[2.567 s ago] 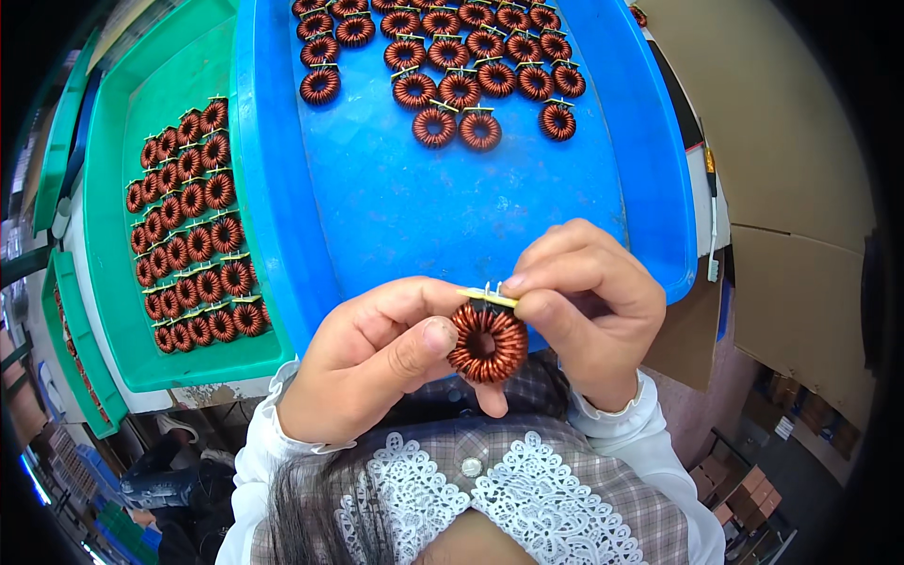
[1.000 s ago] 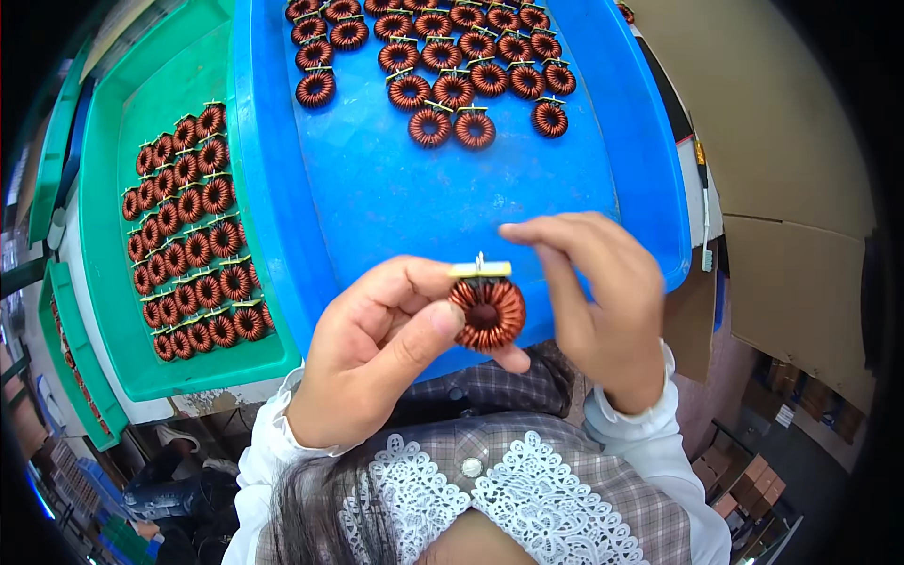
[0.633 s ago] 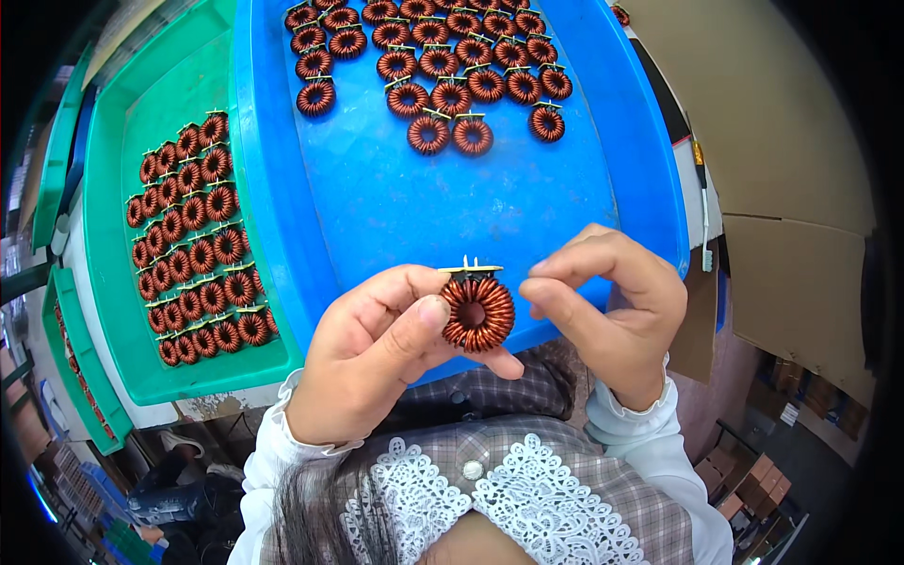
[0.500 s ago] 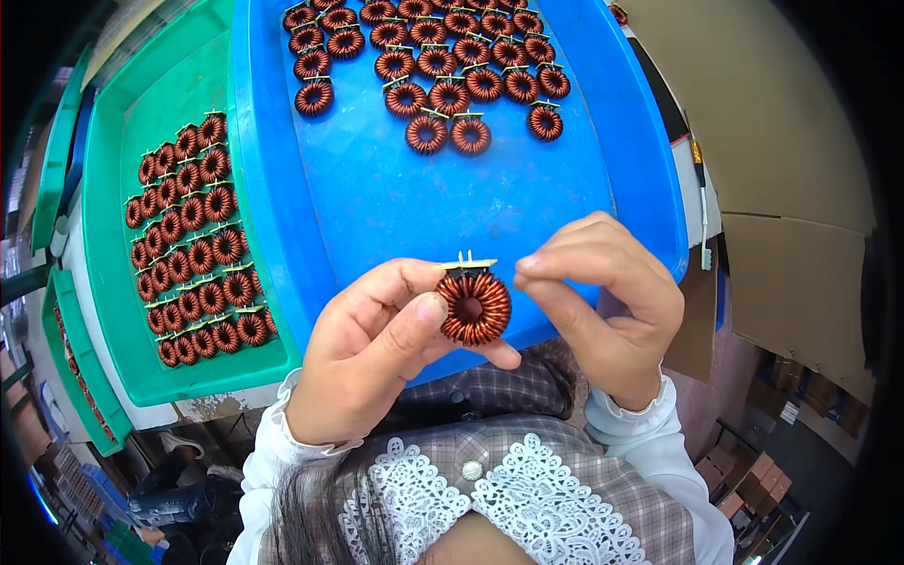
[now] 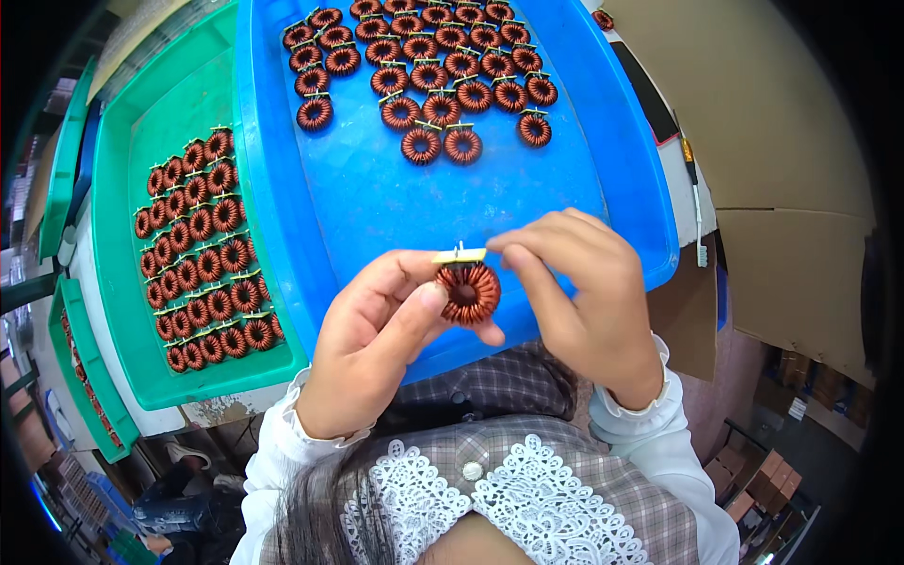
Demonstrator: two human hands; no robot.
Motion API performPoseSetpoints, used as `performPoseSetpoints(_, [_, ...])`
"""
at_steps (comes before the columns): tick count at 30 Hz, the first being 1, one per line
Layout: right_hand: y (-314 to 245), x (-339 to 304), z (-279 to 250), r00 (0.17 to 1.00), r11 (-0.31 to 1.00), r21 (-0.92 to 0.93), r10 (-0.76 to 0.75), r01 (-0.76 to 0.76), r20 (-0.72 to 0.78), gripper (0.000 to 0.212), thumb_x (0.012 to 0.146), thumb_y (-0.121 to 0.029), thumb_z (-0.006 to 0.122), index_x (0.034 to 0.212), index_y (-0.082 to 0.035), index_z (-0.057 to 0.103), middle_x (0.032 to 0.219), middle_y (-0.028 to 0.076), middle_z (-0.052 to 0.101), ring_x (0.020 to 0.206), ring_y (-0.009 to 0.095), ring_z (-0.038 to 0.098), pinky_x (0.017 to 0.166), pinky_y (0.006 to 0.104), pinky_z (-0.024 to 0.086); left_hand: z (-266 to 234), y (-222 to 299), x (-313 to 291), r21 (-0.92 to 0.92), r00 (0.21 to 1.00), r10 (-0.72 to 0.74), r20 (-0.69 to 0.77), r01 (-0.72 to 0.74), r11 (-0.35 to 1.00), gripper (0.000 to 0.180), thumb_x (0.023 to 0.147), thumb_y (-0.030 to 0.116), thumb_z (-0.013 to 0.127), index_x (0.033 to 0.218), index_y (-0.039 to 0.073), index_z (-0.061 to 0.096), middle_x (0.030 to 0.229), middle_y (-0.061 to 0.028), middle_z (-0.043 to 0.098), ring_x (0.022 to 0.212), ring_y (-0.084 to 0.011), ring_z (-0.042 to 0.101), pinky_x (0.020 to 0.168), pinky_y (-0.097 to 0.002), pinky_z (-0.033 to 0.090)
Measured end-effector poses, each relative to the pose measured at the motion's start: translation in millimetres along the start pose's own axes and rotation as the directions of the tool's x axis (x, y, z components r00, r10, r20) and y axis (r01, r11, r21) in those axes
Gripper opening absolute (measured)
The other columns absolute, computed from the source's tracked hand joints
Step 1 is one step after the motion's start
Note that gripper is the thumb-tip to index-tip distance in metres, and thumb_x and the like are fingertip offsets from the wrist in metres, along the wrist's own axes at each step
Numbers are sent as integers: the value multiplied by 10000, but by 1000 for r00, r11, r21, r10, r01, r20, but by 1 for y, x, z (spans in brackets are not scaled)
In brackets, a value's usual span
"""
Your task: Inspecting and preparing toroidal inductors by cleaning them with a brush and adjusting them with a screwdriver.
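A toroidal coil, wound in copper-coloured wire, has a small pale yellow board on its top with thin pins standing up from it. My left hand grips it between thumb and fingers, over the near edge of the blue tray. The coil's hole faces me. Just right of the board, the fingertips of my right hand are drawn together in a pinch and slightly blurred. Whether they touch the board, or hold anything small, I cannot make out.
The blue tray carries rows of similar coils at its far end. To its left, a green tray holds more coils in tight rows. A brush lies right of the blue tray, beside cardboard.
The coil in my left hand has tipped, so more of the board's face shows. My right fingertips have moved left and up, close to the board's end. The view has shifted slightly.
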State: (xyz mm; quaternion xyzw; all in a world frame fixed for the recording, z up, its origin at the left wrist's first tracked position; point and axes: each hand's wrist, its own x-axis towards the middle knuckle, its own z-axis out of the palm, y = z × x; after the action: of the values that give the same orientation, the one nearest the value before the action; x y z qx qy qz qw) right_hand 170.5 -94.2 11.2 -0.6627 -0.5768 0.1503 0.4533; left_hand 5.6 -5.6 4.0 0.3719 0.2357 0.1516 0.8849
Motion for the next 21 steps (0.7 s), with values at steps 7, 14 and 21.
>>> performPoseSetpoints(7, [4, -6, -4, 994, 993, -64, 105, -103, 28, 47, 710, -15, 666, 730, -10, 624, 652, 88, 598, 579, 210, 561, 543, 292, 422, 0, -1, -3, -152, 998, -23, 60, 32, 988, 301, 937, 159, 412, 1140, -61, 433, 998, -166, 595, 842, -279, 625, 952, -464, 408])
performPoseSetpoints(14, [25, -19, -50, 924, 961, -107, 212, -257, -317, 134, 711, -62, 710, 665, -10, 595, 564, 41, 570, 505, 112, 506, 466, 231, 385, 2, -1, -3, -102, 999, -36, -23, 34, 994, 322, 928, 144, 400, 1167, -70, 426, 999, -186, 588, 831, -248, 619, 954, -464, 410])
performPoseSetpoints(21, [151, -34, -147, 807, 369, -718, 234, -590, -542, 320, 788, -288, 587, 1007, -55, 601, 990, 168, 614, 919, 371, 573, 735, 470, 454, -4, 0, -7, -128, 999, 32, -20, -34, 991, 307, 931, 149, 449, 1169, -44, 469, 1045, -144, 559, 925, -260, 588, 862, -381, 459])
